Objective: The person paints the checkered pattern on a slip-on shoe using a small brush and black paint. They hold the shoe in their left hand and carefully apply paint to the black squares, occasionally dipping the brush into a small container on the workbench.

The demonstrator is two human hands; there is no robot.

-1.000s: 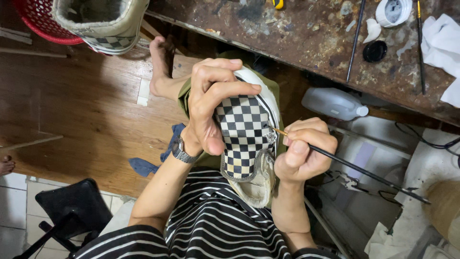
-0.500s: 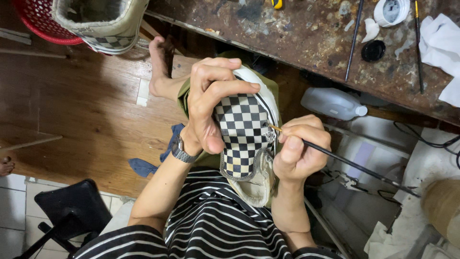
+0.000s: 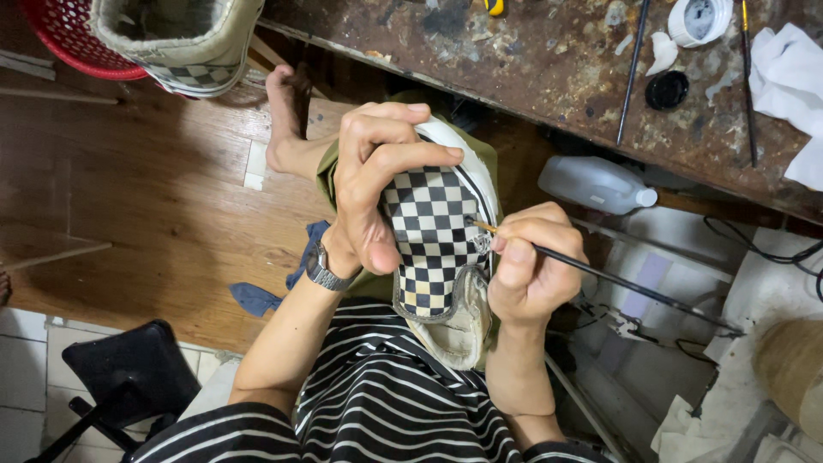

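Shoe (image 3: 437, 249) sits in the lap against the striped shirt (image 3: 377, 411), toe pointing away toward the bench (image 3: 531, 60), sole edge facing right. Tight workspace: bench edge just past the toe, white jug (image 3: 596, 184) and cables close on the right, open wood floor (image 3: 154, 197) to the left.

Vs 0.5 s ago: shoe and left grip unchanged; right hand has shifted slightly, brush tip now at the checkered upper's right edge beside the white rim.

Left hand (image 3: 377, 180): fingers curled over the toe, thumb pressed down on the checkered panel, clamping the shoe. Right hand (image 3: 531, 266): closed in a pinch around the thin brush (image 3: 600, 279), handle trailing off right, tip touching the shoe.

Further out: second shoe (image 3: 180, 43) on the bench's left end by a red basket (image 3: 69, 34), spare brushes, small pot (image 3: 699, 17), white cloth (image 3: 793, 77).
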